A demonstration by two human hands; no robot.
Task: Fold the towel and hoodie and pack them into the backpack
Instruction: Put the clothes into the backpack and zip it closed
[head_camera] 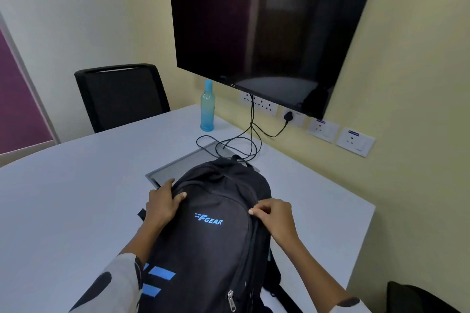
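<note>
— Where is there room to pass?
— Left of the left hand (162,202) the tabletop (76,185) lies bare; right of the right hand (274,213) runs a narrower strip to its edge.
— And beyond the hands?
— The backpack (216,231) fills the gap between them. Past it lie looped cables (236,145), a blue bottle (207,107) and a low-hanging screen (267,20).

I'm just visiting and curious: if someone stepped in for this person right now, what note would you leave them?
Left hand: holds the backpack at its upper left side.
Right hand: pinches at the zipper line on the backpack's right edge.
Backpack lies on the table.
Towel and hoodie: not in view; possibly packed already, cannot tell.
Left: confirm both are inside and finish the zip.
</note>
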